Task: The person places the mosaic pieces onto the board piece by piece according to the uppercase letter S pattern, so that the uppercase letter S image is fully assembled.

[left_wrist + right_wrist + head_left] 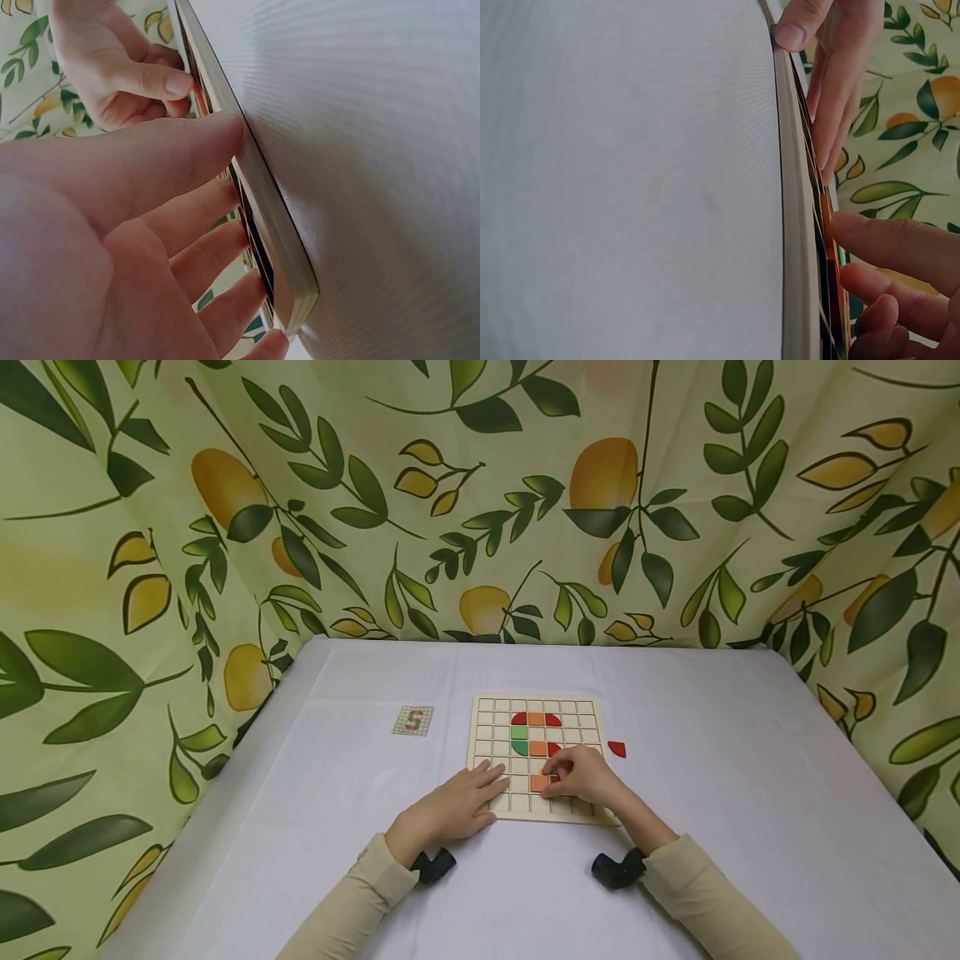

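Note:
A wooden grid board [487, 707] lies on the table with coloured tiles forming a curved pattern. Its upper part has red corner tiles [552, 720], orange square tiles [536, 719], a light green square tile [519, 733] and a dark green rounded tile [520, 747]. My left hand [467, 797] rests at the board's lower left, fingers spread over it, thumb at the near edge. Lower on the grid, my right hand [581, 777] pinches a red tile [555, 780] between thumb and forefinger, beside an orange square tile [538, 783]. The hand partly hides neighbouring tiles.
A small pattern card [413, 720] with an S-shaped design lies left of the board. One loose red tile [617, 749] is just off the board's right edge. White cloth [337, 735] covers the table, and a leaf-patterned curtain [480, 527] hangs behind it.

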A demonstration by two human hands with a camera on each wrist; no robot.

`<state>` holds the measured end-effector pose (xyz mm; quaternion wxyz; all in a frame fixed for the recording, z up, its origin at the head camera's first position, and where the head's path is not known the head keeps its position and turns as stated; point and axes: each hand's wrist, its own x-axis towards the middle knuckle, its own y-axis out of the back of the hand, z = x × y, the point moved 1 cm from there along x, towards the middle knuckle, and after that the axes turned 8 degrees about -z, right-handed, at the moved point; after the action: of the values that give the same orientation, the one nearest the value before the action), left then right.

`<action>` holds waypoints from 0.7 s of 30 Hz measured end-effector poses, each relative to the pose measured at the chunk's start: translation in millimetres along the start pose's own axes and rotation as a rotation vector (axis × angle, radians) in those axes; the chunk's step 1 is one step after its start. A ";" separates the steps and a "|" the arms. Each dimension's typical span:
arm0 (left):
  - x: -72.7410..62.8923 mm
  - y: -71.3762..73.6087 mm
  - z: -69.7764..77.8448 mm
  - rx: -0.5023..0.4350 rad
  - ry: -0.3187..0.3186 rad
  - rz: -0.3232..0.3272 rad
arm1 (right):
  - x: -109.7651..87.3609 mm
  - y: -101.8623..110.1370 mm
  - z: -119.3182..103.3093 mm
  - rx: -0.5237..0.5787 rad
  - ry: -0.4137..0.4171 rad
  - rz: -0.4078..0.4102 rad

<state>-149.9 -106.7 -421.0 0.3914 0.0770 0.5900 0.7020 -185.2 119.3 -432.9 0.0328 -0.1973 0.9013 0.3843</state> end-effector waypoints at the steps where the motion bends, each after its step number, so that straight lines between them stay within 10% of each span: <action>1: 0.0 0.0 0.0 0.001 0.001 -0.002 | -0.4 0.6 0.6 0.004 -0.001 0.001; 21: -0.6 -0.8 0.7 0.006 0.011 -0.010 | -8.9 21.1 19.6 0.102 -0.034 0.021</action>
<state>-148.7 -106.6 -421.2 0.3912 0.0712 0.5946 0.6988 -186.9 149.3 -430.4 0.0538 -0.1793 0.9210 0.3416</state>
